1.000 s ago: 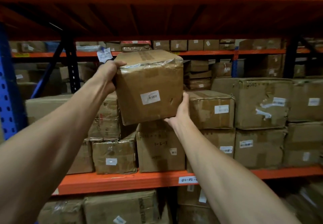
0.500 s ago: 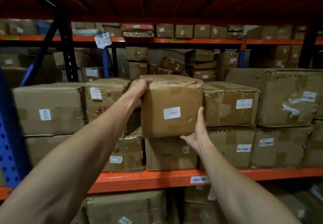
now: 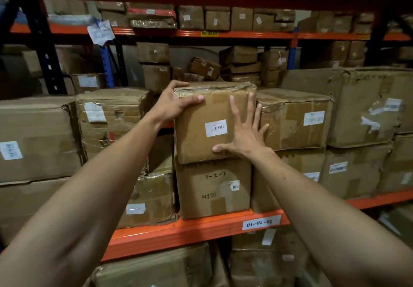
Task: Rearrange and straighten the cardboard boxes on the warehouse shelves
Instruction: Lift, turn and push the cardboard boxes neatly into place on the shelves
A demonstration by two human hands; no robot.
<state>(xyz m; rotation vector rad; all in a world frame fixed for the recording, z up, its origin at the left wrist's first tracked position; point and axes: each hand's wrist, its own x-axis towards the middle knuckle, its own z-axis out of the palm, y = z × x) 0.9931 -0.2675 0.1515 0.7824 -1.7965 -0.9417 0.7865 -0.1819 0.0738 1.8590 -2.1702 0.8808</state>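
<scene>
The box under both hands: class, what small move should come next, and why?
Probably a gentle push straight back. The box already sits on the box marked 1-2-3, the right hand lies flat and open on its front, and the left hand grips its top left corner to steady it.

A taped cardboard box (image 3: 210,121) is sitting on a lower box (image 3: 213,188) marked "1-2-3" — centre of view. The left hand (image 3: 176,104) is gripping its upper-left corner at 10 o'clock; the right hand (image 3: 244,130) is pressing flat, fingers spread, on its front at 3 o'clock. An orange shelf beam (image 3: 183,230) is running below at 6 o'clock.
</scene>
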